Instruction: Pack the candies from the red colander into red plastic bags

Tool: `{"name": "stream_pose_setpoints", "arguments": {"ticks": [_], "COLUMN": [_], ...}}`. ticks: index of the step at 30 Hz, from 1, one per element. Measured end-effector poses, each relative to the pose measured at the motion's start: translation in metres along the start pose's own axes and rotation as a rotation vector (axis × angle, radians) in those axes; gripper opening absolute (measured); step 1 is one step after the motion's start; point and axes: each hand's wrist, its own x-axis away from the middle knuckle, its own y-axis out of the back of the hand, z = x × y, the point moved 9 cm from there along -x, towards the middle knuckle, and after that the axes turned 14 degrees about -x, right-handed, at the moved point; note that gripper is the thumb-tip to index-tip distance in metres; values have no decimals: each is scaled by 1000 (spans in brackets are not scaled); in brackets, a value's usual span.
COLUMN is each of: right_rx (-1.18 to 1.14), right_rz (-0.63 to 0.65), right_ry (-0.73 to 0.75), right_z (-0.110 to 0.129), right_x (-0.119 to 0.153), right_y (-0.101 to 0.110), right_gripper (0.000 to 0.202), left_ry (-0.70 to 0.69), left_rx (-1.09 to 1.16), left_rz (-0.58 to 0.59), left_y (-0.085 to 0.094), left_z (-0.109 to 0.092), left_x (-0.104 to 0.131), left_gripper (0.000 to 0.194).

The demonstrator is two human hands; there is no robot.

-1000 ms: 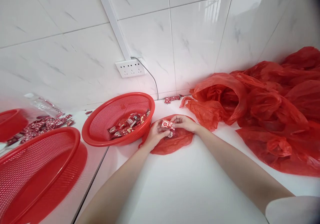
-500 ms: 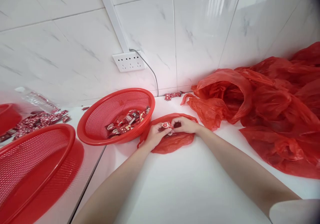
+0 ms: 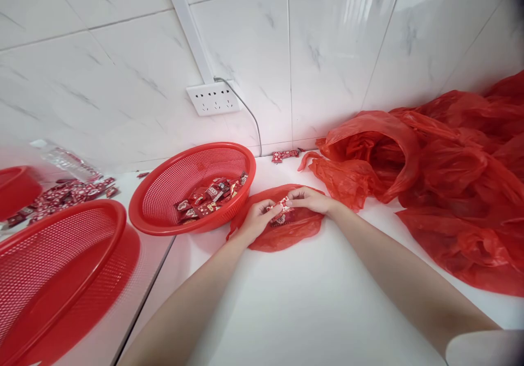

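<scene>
Between my hands is a small red-and-white patterned candy packet (image 3: 283,203). My left hand (image 3: 259,217) pinches its left side, the thumb on top. My right hand (image 3: 308,199) grips the other end with thumb and fingers. Both hands are just above a flat red plastic bag (image 3: 286,239) on the white table. Another wrapped piece with dark and white print (image 3: 280,219) shows under the packet, on or in the bag; I cannot tell which. To the left, touching or close to the bag, a red mesh basket (image 3: 141,221) holds several wrapped candies (image 3: 213,194).
A second red basket (image 3: 118,213) stands at the lower left. Behind it lie a pile of red packets (image 3: 77,191) and a clear plastic bottle (image 3: 67,161). Crumpled red bags (image 3: 446,169) spread over the right. Loose packets (image 3: 285,155) lie by the wall, below a power socket (image 3: 213,99).
The packet has turned and now shows more of its patterned face between my fingers. My right hand has shifted slightly to the right. The view has moved a little.
</scene>
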Motion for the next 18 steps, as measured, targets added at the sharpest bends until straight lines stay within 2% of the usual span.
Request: {"name": "stream_pose_setpoints", "arguments": {"ticks": [8, 12, 18], "right_rx": [10, 63, -34], "right_rz": [57, 85, 81], "right_ry": [2, -2, -20], "right_z": [-5, -6, -5], "right_x": [-1, -1, 0], "right_y": [-3, -5, -3], "right_gripper": [28, 31, 27], "left_ry": [-19, -40, -35], "left_rx": [67, -5, -3], "left_rz": [-2, 3, -44], "left_y": [4, 4, 1], "left_z": [1, -1, 2], "left_x": [3, 3, 3], "left_gripper": [26, 26, 26]}}
